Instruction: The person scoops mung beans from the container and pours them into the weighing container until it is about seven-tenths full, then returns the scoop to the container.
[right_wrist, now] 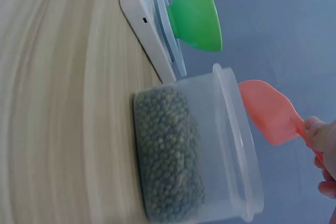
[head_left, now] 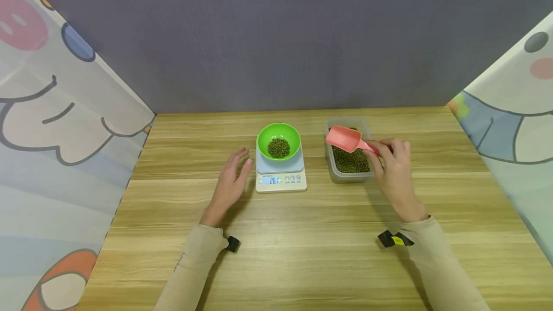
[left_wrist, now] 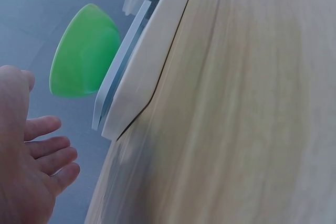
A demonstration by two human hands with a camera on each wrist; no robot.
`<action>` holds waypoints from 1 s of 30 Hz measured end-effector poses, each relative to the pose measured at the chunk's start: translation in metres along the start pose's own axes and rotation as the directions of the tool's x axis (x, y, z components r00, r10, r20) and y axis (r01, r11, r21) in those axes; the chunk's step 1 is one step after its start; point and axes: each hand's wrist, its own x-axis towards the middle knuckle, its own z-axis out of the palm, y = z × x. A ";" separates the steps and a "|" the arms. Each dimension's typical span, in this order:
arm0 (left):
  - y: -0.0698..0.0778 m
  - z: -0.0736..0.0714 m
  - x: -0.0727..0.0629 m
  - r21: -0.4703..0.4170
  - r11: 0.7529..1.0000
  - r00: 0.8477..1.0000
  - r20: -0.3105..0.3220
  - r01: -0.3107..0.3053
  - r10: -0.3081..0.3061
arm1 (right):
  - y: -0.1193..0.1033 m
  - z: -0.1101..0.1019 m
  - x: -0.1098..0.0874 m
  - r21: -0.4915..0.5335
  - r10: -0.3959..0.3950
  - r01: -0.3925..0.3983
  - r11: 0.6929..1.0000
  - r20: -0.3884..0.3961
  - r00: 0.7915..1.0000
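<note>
Pinching the pink scoop [head_left: 343, 138] by its handle [head_left: 369, 148], the right hand [head_left: 395, 176] holds it above the tub [head_left: 351, 178] of mung beans [head_left: 352, 161], presumably to catch spills. The green bowl [head_left: 278, 131] sits on the digital scale [head_left: 281, 182], seemingly for weighing; the left hand [head_left: 230, 182] hangs alongside, fingers extended.

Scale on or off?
On. The scale shows digits, 26.1, on its display in the head view.

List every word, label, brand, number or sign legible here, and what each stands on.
"26.1" on the display of the digital kitchen scale.
Markings above the display and beneath the three buttons: too small to read.
Yellow tag by the right sleeve: any marking too small to read.
</note>
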 end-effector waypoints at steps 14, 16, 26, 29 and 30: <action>-0.003 -0.003 -0.002 0.001 1.000 1.000 -0.004 -0.007 0.007 | 0.012 -0.011 -0.014 -0.044 0.046 -0.046 0.998 0.014 0.999; -0.003 -0.003 -0.002 -0.001 1.000 1.000 -0.004 -0.010 0.010 | 0.012 -0.012 -0.015 -0.047 0.048 -0.047 0.998 0.019 0.999; -0.004 -0.003 -0.003 0.001 1.000 1.000 -0.007 -0.008 0.008 | 0.015 -0.014 -0.022 -0.054 0.057 -0.053 0.997 0.078 0.995; -0.004 -0.003 -0.003 0.002 1.000 1.000 -0.005 -0.005 0.005 | 0.016 -0.014 -0.024 -0.050 0.058 -0.054 0.997 0.078 0.995; -0.004 -0.003 -0.003 0.001 1.000 1.000 -0.005 -0.005 0.005 | 0.015 -0.014 -0.024 -0.051 0.057 -0.053 0.997 0.078 0.995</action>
